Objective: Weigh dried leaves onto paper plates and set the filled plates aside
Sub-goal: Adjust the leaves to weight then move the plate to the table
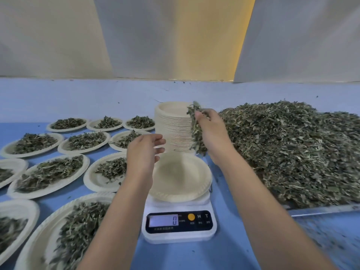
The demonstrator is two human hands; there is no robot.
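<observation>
While my right hand (212,133) grips dried leaves (196,137), left hand (143,152) open beside it, I fear a loose drop spilling past the paper plate (181,178) below.

Blue table (97,98): scale (179,236), filled plates (86,163), plate stack (175,133), leaf-heaped tray (321,211).

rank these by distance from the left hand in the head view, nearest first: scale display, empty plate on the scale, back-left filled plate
From the left hand:
1. empty plate, just below it, on the scale
2. scale display, toward the person
3. back-left filled plate, far left of the back row
</observation>
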